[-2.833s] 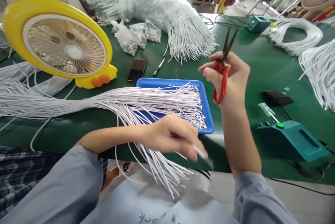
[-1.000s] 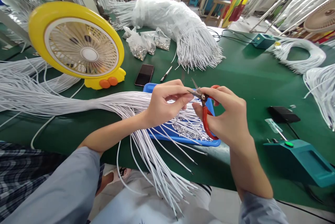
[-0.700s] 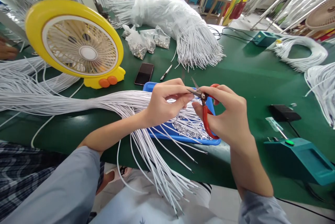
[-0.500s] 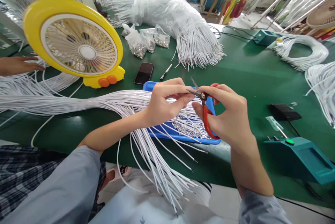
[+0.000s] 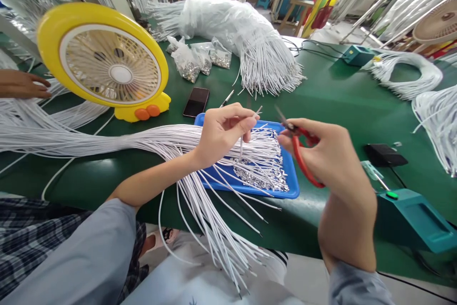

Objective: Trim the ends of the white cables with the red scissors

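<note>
My left hand [image 5: 224, 133] pinches a white cable [image 5: 257, 112] close to its end, where the tip looks split into short strands. To the right, apart from that cable, my right hand [image 5: 324, 148] grips red-handled scissors [image 5: 302, 152]; the blades point up and left. Below both hands lies a blue tray [image 5: 293, 176] with small shiny metal parts [image 5: 246, 174] in it. A thick bundle of white cables [image 5: 153, 136] runs from the left across the tray. Other cable ends [image 5: 214, 229] hang over the table's front edge.
A yellow fan [image 5: 162, 64] stands at left, near another person's hand [image 5: 24, 83]. Behind the tray are a phone [image 5: 196, 102], a pen [image 5: 227, 98] and bags of metal parts [image 5: 189, 64]. A plastic-wrapped cable bundle [image 5: 221, 14] lies farther back. A teal device [image 5: 417, 219] sits at right.
My right hand has drawn the scissors back to the right, away from the cable end. My left hand keeps its pinch with little movement. The other person's hand has shifted slightly left.
</note>
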Tool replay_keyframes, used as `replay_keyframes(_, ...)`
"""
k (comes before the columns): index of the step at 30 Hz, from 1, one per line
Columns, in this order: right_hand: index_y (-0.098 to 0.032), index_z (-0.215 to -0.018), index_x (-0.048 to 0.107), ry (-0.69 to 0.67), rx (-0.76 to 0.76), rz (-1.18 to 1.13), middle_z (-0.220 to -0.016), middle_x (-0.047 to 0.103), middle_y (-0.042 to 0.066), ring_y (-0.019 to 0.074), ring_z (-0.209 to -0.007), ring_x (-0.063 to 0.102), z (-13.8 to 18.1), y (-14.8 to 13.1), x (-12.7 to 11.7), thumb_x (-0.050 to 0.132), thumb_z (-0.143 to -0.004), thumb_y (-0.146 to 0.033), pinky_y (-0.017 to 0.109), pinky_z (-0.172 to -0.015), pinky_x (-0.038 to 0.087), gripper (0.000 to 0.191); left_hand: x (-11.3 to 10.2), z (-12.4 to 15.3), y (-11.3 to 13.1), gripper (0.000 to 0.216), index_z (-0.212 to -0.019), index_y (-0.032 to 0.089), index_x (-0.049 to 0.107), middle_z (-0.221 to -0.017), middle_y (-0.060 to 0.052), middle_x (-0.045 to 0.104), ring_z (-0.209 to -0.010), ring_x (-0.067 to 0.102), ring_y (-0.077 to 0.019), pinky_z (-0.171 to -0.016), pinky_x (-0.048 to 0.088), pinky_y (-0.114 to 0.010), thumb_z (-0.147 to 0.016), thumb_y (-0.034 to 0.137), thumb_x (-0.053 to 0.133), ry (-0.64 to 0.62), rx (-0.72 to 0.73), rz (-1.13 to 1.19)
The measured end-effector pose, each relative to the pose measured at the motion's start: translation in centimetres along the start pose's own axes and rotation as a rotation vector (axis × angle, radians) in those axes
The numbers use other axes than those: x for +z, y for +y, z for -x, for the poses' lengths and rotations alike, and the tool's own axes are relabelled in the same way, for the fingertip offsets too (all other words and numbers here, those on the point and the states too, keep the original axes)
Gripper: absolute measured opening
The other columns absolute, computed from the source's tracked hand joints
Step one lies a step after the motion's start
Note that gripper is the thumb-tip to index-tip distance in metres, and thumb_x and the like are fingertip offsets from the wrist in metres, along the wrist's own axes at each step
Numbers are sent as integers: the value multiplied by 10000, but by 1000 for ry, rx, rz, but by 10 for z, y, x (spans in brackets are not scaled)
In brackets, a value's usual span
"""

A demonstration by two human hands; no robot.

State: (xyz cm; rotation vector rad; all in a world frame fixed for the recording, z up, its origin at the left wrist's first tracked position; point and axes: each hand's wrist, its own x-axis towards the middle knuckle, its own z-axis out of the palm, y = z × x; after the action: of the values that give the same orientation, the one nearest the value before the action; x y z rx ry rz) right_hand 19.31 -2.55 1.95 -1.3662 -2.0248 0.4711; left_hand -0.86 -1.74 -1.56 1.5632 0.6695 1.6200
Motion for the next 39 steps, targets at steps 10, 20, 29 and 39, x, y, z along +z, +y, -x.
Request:
replay_keyframes(10,-247,-939,658,212,-202,-567,-827,718,-14,175,-772,699,-6,-12,11,758,-720,-153,292,-636,530,258,5,7,13,115,-805,110,686,-682,4,608,-529,623,-68,-519,535,-170,-825,222,694,-104,-100,75)
replay_keyframes(20,-289,-900,643,143,-255,-659,-774,680,-28,155,-671,605,0,-16,27,751,-751,-218,321,-592,472,198,9,14,22,314,-712,106,623,-583,9,561,-461,568,-67,-469,486,-183,-854,381,667,-260,-308,163)
replay_keyframes(29,-282,-911,647,149,-225,-624,-731,646,-34,130,-616,572,0,-14,27,811,-695,-242,289,-541,445,274,11,14,17,327,-726,98,672,-582,7,551,-441,551,-60,-427,471,-179,-795,412,730,-246,-320,219)
replay_keyframes(39,-241,-900,641,190,-181,-632,-716,624,-43,100,-629,582,3,-20,26,793,-682,-162,247,-569,490,276,14,15,16,301,-750,104,667,-656,7,570,-494,611,-74,-459,532,-167,-753,388,767,-145,-223,158)
